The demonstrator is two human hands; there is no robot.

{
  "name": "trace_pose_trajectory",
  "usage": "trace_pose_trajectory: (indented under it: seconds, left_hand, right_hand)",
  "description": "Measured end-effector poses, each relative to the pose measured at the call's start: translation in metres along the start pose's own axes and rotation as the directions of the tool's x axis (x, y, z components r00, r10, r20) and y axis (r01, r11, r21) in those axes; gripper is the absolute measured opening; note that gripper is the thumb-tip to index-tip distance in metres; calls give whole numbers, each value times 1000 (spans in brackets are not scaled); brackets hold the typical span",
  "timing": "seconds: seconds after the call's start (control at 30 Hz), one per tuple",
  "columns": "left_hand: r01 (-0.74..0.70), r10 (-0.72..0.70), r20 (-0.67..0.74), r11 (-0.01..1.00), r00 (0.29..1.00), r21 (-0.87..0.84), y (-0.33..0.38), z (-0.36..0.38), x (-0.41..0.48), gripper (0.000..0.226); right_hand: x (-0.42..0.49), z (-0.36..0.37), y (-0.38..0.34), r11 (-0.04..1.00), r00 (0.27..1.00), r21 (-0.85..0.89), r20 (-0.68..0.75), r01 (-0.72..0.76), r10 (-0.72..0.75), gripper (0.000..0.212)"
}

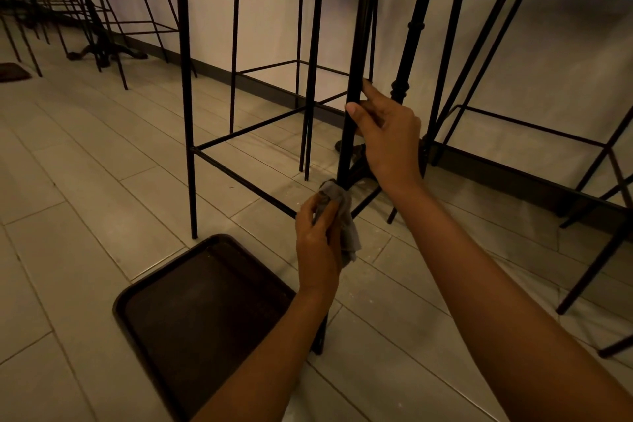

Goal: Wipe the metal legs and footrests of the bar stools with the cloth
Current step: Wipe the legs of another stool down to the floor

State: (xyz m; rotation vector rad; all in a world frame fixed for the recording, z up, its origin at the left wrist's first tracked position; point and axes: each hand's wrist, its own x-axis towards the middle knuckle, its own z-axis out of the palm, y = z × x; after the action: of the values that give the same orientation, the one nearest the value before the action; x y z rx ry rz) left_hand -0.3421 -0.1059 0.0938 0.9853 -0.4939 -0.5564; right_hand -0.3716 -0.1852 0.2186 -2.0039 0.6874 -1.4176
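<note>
A black metal bar stool stands in front of me, its near leg (pixel 356 55) running down the middle of the view. My right hand (pixel 387 134) grips that leg about halfway up. Lower down, my left hand (pixel 318 240) holds a grey cloth (pixel 339 212) wrapped around the same leg where the footrest bar (pixel 239 178) joins it. The leg's foot is hidden behind my left forearm.
A dark brown tray (pixel 205 312) lies on the pale plank floor just left of my left arm. More black stools stand at the right (pixel 513 55) and far left (pixel 102 10), with an ornate table pedestal (pixel 407 55) behind the gripped leg. A white wall runs along the back.
</note>
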Motion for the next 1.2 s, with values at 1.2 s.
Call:
trace_pose_trajectory:
  seconds: [1.2]
  left_hand:
    - [-387, 421, 121, 632, 899, 672, -40, -18, -6, 31]
  right_hand:
    - [-69, 10, 50, 975, 977, 102, 100, -198, 188, 28]
